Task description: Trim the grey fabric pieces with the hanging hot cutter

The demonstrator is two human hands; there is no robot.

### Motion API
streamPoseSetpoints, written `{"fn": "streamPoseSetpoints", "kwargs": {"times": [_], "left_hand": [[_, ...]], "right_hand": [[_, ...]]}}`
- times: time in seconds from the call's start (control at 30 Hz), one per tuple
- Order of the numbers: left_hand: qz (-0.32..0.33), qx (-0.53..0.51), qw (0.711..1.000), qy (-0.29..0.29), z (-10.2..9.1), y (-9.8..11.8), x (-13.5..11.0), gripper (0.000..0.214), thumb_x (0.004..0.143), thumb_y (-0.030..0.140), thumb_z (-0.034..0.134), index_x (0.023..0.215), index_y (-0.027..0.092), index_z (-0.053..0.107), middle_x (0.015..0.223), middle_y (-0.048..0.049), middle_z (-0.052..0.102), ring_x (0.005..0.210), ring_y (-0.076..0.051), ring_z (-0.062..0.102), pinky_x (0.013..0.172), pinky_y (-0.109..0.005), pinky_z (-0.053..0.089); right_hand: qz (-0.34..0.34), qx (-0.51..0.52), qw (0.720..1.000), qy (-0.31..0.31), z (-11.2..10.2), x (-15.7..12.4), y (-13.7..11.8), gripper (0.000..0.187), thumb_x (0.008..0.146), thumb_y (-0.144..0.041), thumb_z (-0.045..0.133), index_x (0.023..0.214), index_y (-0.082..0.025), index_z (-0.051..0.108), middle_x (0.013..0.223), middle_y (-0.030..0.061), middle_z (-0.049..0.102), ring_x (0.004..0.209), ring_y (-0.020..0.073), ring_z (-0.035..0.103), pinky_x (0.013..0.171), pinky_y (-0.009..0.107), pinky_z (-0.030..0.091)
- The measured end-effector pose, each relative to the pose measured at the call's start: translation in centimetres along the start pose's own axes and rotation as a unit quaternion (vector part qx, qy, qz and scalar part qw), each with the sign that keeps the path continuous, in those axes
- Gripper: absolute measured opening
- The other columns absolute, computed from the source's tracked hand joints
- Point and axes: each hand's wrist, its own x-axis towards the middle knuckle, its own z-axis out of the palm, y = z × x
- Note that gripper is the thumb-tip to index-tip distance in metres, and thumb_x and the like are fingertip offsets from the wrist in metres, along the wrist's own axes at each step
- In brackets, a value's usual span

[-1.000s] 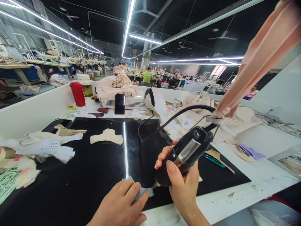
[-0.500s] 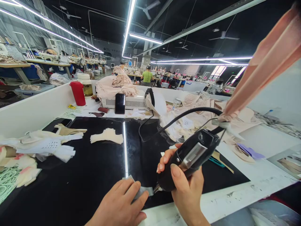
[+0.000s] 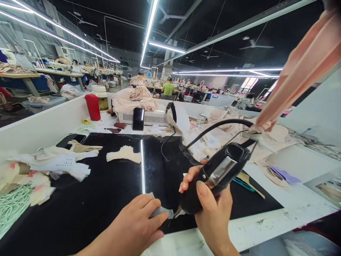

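"Head view: how are the hands posed?"
"Left hand [image 3: 140, 220] lies palm down, fingers together and nearly flat on a thin grey piece [image 3: 167, 212], gripping nothing visible. Right hand [image 3: 211, 206] wraps round a black tool [image 3: 207, 172], thumb on top."
"And the materials?"
"Tool smooth and rounded, with a shiny metal plate [image 3: 223, 170]; pointed metal tip [image 3: 178, 212] at the grey piece's edge, contact unclear. Above the right hand hangs creased peach cloth [image 3: 298, 78]."
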Motion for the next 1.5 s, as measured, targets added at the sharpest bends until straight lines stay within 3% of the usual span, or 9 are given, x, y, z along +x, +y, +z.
{"fn": "streamPoseSetpoints", "kwargs": {"times": [0.13, 0.37, 0.57, 0.7, 1.0, 1.27, 1.5], "left_hand": [[-0.033, -0.027, 0.999, 0.004, -1.6, -0.5, -1.9, 0.034, 0.097, 0.031, 0.069, 0.129, 0.023, 0.063, 0.122, -0.0054, 0.07, 0.111, -0.023, 0.068, 0.1, -0.037, 0.058], [-0.18, 0.023, 0.982, 0.047, -3.3, -1.4, -7.7, 0.032, 0.095, 0.031, 0.068, 0.126, 0.023, 0.065, 0.118, -0.0055, 0.071, 0.103, -0.023, 0.072, 0.089, -0.032, 0.063], [-0.219, -0.032, 0.972, 0.078, -2.6, -1.0, -7.3, 0.014, 0.094, 0.022, 0.066, 0.107, 0.024, 0.068, 0.105, -0.0019, 0.07, 0.097, -0.021, 0.07, 0.086, -0.032, 0.061], [-0.242, -0.083, 0.964, 0.069, -2.1, -0.8, -7.1, 0.011, 0.091, 0.017, 0.069, 0.097, 0.026, 0.066, 0.103, 0.0015, 0.069, 0.099, -0.021, 0.066, 0.086, -0.032, 0.058], [-0.213, -0.073, 0.97, 0.094, -2.2, -0.8, -7.2, 0.006, 0.096, 0.02, 0.065, 0.094, 0.025, 0.066, 0.102, 0.002, 0.07, 0.097, -0.02, 0.066, 0.086, -0.033, 0.057], [-0.185, -0.024, 0.978, 0.095, -2.4, -0.6, -7.0, 0.016, 0.102, 0.023, 0.057, 0.091, 0.024, 0.069, 0.101, -0.0003, 0.071, 0.095, -0.02, 0.066, 0.087, -0.033, 0.059], [-0.153, 0.026, 0.982, 0.109, -2.9, -0.4, -7.7, 0.021, 0.106, 0.026, 0.052, 0.103, 0.025, 0.072, 0.105, -0.0013, 0.073, 0.099, -0.018, 0.069, 0.093, -0.03, 0.06]], "right_hand": [[0.013, 0.018, 1.0, -0.008, 1.3, -0.4, 0.2, 0.029, 0.093, -0.033, 0.071, 0.119, -0.031, 0.057, 0.088, -0.0009, 0.064, 0.064, 0.0151, 0.065, 0.061, 0.033, 0.058], [0.031, 0.057, 0.997, -0.043, 4.4, -1.1, 0.9, 0.032, 0.093, -0.035, 0.071, 0.121, -0.031, 0.056, 0.088, -0.0009, 0.064, 0.064, 0.0158, 0.065, 0.061, 0.034, 0.057], [0.06, 0.075, 0.995, -0.038, 7.3, -2.0, 1.0, 0.036, 0.091, -0.04, 0.075, 0.12, -0.032, 0.055, 0.086, -0.0033, 0.064, 0.064, 0.0143, 0.063, 0.064, 0.033, 0.055], [0.04, 0.074, 0.995, -0.055, 8.2, -1.9, 1.3, 0.034, 0.091, -0.038, 0.075, 0.118, -0.031, 0.055, 0.085, -0.0031, 0.065, 0.063, 0.0138, 0.063, 0.061, 0.031, 0.057], [0.036, 0.086, 0.993, -0.07, 9.1, -2.1, 2.4, 0.032, 0.093, -0.034, 0.072, 0.119, -0.031, 0.054, 0.087, -0.0026, 0.065, 0.064, 0.013, 0.064, 0.062, 0.031, 0.058], [0.048, 0.096, 0.99, -0.092, 9.0, -3.0, 2.4, 0.034, 0.093, -0.034, 0.072, 0.121, -0.033, 0.053, 0.087, -0.0031, 0.064, 0.063, 0.0125, 0.063, 0.058, 0.028, 0.057], [0.04, 0.097, 0.99, -0.09, 8.6, -3.0, 2.4, 0.034, 0.094, -0.033, 0.072, 0.122, -0.032, 0.052, 0.088, -0.0023, 0.064, 0.065, 0.0135, 0.065, 0.059, 0.029, 0.057]]}}
